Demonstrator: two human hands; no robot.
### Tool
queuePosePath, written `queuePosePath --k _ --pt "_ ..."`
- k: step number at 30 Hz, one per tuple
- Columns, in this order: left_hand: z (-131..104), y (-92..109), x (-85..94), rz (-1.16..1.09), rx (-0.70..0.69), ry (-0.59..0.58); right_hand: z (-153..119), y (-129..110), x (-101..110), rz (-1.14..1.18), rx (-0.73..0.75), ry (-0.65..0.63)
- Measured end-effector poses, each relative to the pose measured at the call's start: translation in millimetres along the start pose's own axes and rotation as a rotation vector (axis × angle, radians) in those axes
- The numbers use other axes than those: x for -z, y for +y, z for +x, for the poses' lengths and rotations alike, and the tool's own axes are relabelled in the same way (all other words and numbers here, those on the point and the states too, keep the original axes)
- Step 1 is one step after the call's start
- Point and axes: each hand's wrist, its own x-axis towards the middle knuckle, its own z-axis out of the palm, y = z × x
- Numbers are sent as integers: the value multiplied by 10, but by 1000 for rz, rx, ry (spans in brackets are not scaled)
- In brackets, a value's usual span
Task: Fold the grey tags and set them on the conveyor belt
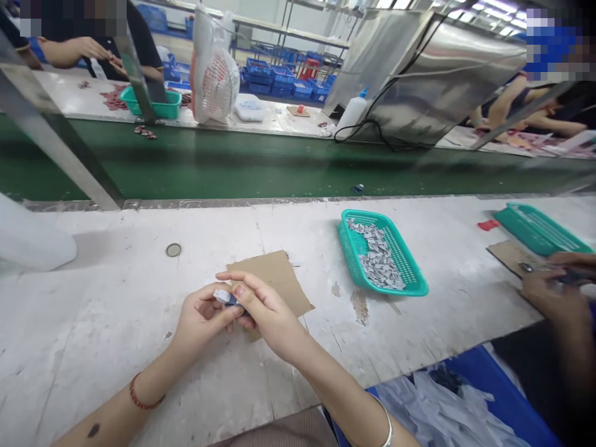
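Observation:
Both hands meet above the near edge of a brown cardboard piece (279, 279). My left hand (200, 316) has its fingers closed round a small white and dark blue piece (225, 298). From the right, my right hand (265, 310) pinches the same piece between thumb and fingers, its index finger stretched over the top. The fingers hide part of the piece. To the right of the cardboard, a green basket (350, 251) holds many small grey-white pieces (379, 261).
A bottle cap (173, 249) lies at the left, near a white container (32, 239). Beyond runs a green belt (261, 164). At right are another green basket (535, 230) and a co-worker's hands. A blue bin (507, 385) sits below the table edge.

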Motion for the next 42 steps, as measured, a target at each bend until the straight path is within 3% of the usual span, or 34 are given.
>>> queuePosePath --k 3,5,8,11,13,16,20,25,29,32,35,37,40,42 --pt "7 49 46 62 -43 -18 -122 -106 128 -133 -14 -5" --pt "42 79 100 115 -64 23 -233 -206 374 -250 50 79" --pt "151 116 199 176 -34 192 -401 -362 1033 -553 262 445" --pt "338 160 290 228 -3 387 -507 -472 1862 -1000 250 835" --pt "514 211 345 317 -12 469 -522 -510 2337 -1266 153 846" --pt "878 318 443 538 -123 485 -477 -522 2755 -1490 -56 633" --pt "1510 421 635 732 -265 498 -410 -493 2869 -1511 -90 540" --pt "2154 378 873 920 -146 682 -417 -431 2899 -1483 -66 560" --pt "2282 344 980 1194 -115 774 -476 -390 2950 -1394 17 597" --pt "2270 354 948 1297 -171 800 -537 -383 2947 -1194 170 599" --pt "2356 332 718 1396 -316 801 -583 -404 2888 -1002 302 594" --pt "2507 271 425 1464 -457 704 -600 -422 2826 -909 357 577" --pt "2820 113 -176 1502 -634 389 -604 -430 2735 -828 385 509" --pt "3031 -17 -622 1468 -604 163 -597 -417 2696 -814 381 480"
